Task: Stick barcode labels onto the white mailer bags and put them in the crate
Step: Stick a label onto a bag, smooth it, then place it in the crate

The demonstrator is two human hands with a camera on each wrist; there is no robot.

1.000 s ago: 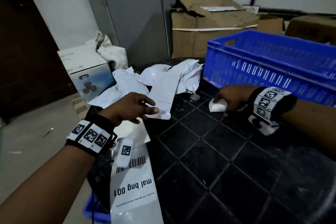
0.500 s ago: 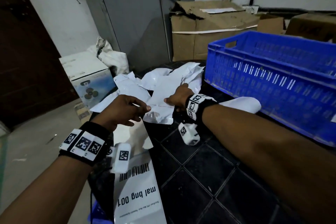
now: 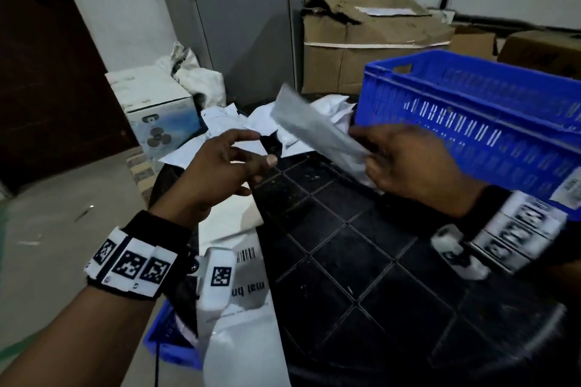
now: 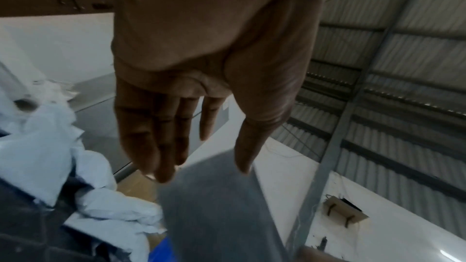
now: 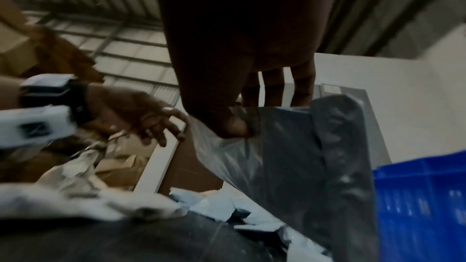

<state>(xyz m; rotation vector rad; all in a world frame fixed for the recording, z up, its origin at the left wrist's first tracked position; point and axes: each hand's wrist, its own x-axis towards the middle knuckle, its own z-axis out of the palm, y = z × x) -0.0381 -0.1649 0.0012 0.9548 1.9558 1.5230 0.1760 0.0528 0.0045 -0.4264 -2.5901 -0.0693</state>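
At frame centre, right hand (image 3: 408, 163) pinched a blurred mailer bag (image 3: 314, 129); left hand (image 3: 220, 166) hung loose, empty. Black tiled table (image 3: 361, 261); blue crate (image 3: 471, 122) cut off upper right.

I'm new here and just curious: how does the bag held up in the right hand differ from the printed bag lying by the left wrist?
The held bag is lifted and tilted, pinched by the right hand; the printed bag lies flat at the table's near edge. The held bag's facing side looks plain grey; the printed bag is white with a barcode and lettering. Both are thin, flexible mailers.
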